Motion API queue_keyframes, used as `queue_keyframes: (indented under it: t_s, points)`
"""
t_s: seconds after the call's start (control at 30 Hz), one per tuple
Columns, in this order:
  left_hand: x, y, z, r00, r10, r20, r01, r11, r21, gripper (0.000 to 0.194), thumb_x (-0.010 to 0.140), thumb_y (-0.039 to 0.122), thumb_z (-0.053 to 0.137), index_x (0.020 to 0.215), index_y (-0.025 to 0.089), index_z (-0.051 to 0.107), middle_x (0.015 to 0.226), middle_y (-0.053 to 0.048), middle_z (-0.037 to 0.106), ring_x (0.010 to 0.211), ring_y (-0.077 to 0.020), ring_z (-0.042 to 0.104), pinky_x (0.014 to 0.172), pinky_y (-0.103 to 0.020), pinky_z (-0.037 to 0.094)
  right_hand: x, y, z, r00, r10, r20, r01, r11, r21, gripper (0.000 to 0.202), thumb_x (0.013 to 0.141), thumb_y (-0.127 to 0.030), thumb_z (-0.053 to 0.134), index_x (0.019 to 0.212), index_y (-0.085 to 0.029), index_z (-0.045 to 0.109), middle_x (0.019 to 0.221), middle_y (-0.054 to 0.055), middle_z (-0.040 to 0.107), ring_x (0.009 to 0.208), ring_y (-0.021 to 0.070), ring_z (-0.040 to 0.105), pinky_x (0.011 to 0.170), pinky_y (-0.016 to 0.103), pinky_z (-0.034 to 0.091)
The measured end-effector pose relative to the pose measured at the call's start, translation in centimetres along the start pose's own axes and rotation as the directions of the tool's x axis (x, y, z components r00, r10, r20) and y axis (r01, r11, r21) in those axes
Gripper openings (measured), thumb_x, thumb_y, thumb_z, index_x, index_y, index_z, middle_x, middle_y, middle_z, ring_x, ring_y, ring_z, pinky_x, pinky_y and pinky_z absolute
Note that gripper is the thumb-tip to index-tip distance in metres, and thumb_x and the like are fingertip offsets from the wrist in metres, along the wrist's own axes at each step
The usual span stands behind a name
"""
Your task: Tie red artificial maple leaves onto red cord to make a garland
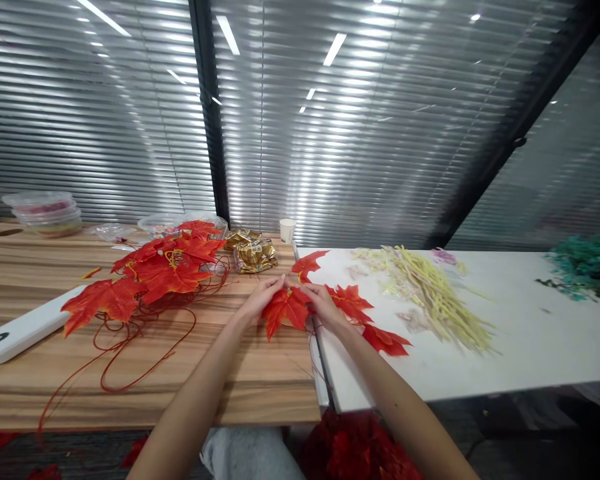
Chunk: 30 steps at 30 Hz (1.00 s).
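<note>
Wood-striped table (260, 393) and white table (530, 347) meet side by side, with red leaves in a heap (350, 450) low down by the person's legs. Close in, near where the tables meet, the left hand (263, 297) and right hand (325, 305) pinch a red leaf (286, 312) near its top, though the fingers hide the exact spot. More red leaves (350, 303) lie just right of it, on the white table. To the left sits a big red leaf pile (173, 277) with thin red strings (125, 377). Yellow stems (437, 293) lie off to the right. Farther back are shiny gold packs (255, 257), a paper cup (287, 231) and clear tubs (47, 215). Behind everything hang striped blinds (330, 147).
</note>
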<state>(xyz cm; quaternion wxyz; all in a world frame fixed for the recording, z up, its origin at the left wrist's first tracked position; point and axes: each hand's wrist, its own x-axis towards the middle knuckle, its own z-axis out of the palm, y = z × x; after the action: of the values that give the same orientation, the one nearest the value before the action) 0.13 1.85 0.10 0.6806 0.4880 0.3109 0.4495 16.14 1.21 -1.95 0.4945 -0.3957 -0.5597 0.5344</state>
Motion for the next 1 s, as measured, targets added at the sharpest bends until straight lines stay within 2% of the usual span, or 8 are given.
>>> queue_keyframes:
  t_s: [0.13, 0.33, 0.53, 0.9, 1.0]
  points:
    - [0.1, 0.0, 0.1, 1.0, 0.001, -0.018, -0.001, 0.999, -0.043, 0.032, 0.068, 0.044, 0.062, 0.076, 0.013, 0.06, 0.071, -0.004, 0.064, 0.062, -0.0138, 0.057, 0.064, -0.025, 0.043, 0.0, 0.0, 0.1, 0.999, -0.05, -0.012, 0.051, 0.996, 0.068, 0.025, 0.069, -0.04, 0.06, 0.069, -0.015, 0.064, 0.067, 0.002, 0.06, 0.058, 0.011, 0.05, 0.056, 0.023, 0.037]
    - [0.6, -0.7, -0.6, 1.0, -0.021, -0.008, 0.02, 0.996, -0.089, 0.039, 0.071, 0.051, 0.056, 0.079, 0.014, 0.062, 0.073, -0.006, 0.065, 0.066, -0.0155, 0.058, 0.064, -0.025, 0.044, 0.0, 0.3, 0.1, 0.999, -0.019, -0.027, 0.023, 0.989, 0.144, 0.022, 0.069, -0.038, 0.062, 0.067, -0.016, 0.063, 0.066, 0.001, 0.059, 0.06, 0.0116, 0.052, 0.058, 0.024, 0.038]
    - [0.8, -1.0, -1.0, 0.996, -0.078, -0.036, 0.074, 0.99, -0.12, 0.042, 0.071, 0.055, 0.053, 0.08, 0.015, 0.062, 0.074, -0.004, 0.065, 0.068, -0.0155, 0.059, 0.066, -0.026, 0.043, 0.1, 0.3, 0.0, 0.999, -0.026, -0.032, 0.032, 0.982, 0.188, 0.02, 0.069, -0.035, 0.062, 0.061, -0.016, 0.06, 0.06, -0.001, 0.055, 0.05, 0.0081, 0.045, 0.055, 0.023, 0.037]
    - [0.8, -1.0, -0.7, 0.984, -0.139, -0.11, 0.124, 0.984, -0.131, 0.042, 0.069, 0.056, 0.053, 0.072, 0.015, 0.06, 0.068, -0.002, 0.064, 0.063, -0.0132, 0.057, 0.066, -0.024, 0.041, 0.1, 0.1, 0.2, 0.999, 0.003, -0.054, 0.009, 0.976, 0.215, 0.021, 0.067, -0.036, 0.064, 0.071, -0.016, 0.064, 0.067, 0.002, 0.061, 0.057, 0.011, 0.051, 0.056, 0.023, 0.039]
    - [0.8, -1.1, -0.7, 0.984, -0.149, -0.095, 0.137, 0.983, -0.126, 0.042, 0.07, 0.056, 0.053, 0.073, 0.015, 0.06, 0.069, -0.002, 0.064, 0.062, -0.0128, 0.057, 0.064, -0.023, 0.041, -0.1, -0.2, 0.3, 0.999, 0.005, -0.045, 0.005, 0.975, 0.221, 0.023, 0.067, -0.037, 0.064, 0.073, -0.016, 0.064, 0.066, 0.003, 0.06, 0.057, 0.0113, 0.052, 0.055, 0.023, 0.04]
